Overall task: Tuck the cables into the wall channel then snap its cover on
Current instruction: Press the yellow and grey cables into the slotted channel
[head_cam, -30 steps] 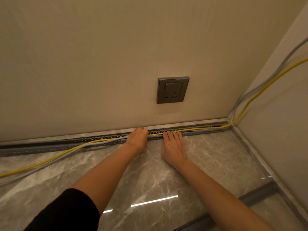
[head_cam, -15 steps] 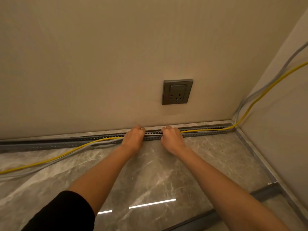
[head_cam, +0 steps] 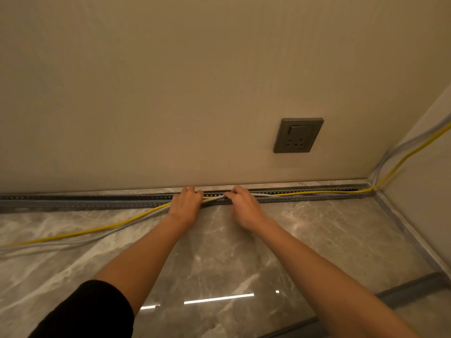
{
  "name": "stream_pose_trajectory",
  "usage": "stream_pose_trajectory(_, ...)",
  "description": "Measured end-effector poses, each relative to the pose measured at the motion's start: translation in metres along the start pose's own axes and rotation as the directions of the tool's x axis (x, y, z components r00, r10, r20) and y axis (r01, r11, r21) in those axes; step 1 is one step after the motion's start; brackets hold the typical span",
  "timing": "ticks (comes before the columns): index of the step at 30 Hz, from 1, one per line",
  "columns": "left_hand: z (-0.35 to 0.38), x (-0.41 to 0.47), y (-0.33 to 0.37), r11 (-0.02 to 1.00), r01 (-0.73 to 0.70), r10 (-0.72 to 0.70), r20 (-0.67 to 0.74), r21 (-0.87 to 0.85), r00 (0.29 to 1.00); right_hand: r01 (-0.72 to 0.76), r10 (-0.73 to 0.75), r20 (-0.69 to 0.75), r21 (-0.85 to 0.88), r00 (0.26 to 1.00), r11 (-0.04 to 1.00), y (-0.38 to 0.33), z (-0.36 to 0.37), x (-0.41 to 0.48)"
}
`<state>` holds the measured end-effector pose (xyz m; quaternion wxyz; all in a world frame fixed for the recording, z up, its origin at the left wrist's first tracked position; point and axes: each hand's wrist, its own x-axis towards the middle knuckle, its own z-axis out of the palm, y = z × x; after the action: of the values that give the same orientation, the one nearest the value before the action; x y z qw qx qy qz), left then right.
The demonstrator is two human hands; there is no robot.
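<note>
- While both hands work at the channel (head_cam: 97, 202) along the foot of the wall, the step in hand seems to be the tucking of the cables (head_cam: 214, 197); no cover is on it yet.
- The left hand (head_cam: 186, 203) has its fingers curled over the cables at the place where they leave the channel.
- The right hand (head_cam: 240, 206), just beside it, pinches them with curled fingers, and a short stretch of cable shows between the 2 hands.
- To do this well, I think the short stretch should be pressed down between the 2 walls of the channel until it lies below the rim.
- After that the left hand can move to the left little by little, while the right hand keeps the tucked part down so it does not spring out.
- The cables should lie side by side, not crossed, or the cover may not snap on.
- Right of the hands, up to the corner, the yellow cable (head_cam: 317, 192) lies inside the channel.
- Left of the hands the channel seems to hold no cable; the yellow cable and the grey cables (head_cam: 48, 245) run out across the floor (head_cam: 317, 240).
- A grey strip (head_cam: 415, 285) lies at the lower right; whether it is the cover I cannot tell.
</note>
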<state>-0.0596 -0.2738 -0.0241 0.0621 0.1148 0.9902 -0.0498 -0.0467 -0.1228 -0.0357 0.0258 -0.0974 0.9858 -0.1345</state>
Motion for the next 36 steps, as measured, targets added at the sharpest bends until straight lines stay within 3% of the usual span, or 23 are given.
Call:
stream_pose_trajectory(7, 0.004, -0.001, -0.029, 0.997, -0.074, 0.074, -0.004, -0.017, 0.997, -0.039, 0.039, 0.003, -0.036, 0.999, 0.999, -0.027, 0.007, 0.011)
stream_pose_trajectory(18, -0.004, 0.013, -0.043, 0.987, -0.146, 0.153, -0.145, 0.061, 0.977, -0.157, 0.154, -0.060, -0.054, 0.986, 0.986, -0.044, 0.004, 0.023)
stream_pose_trajectory(23, 0.006, 0.015, -0.046, 0.986, -0.121, 0.109, -0.107, -0.113, 0.988, -0.175, 0.170, -0.062, -0.079, 0.983, 0.981, -0.049, 0.007, 0.022)
stream_pose_trajectory(29, 0.016, 0.020, -0.065, 0.905, -0.253, 0.215, -0.143, -0.341, 0.966, -0.173, 0.169, -0.035, -0.181, 0.985, 0.968, -0.062, 0.006, 0.020)
stream_pose_trajectory(34, 0.015, 0.009, -0.068, 0.916, -0.285, 0.221, -0.239, -0.282, 0.946, -0.181, 0.193, 0.026, -0.243, 0.981, 0.953, -0.074, 0.005, 0.020)
stream_pose_trajectory(36, 0.008, 0.006, -0.070, 0.926, -0.306, 0.263, -0.207, -0.220, 0.942, -0.199, 0.212, 0.034, -0.232, 0.977, 0.952, -0.076, 0.006, 0.019)
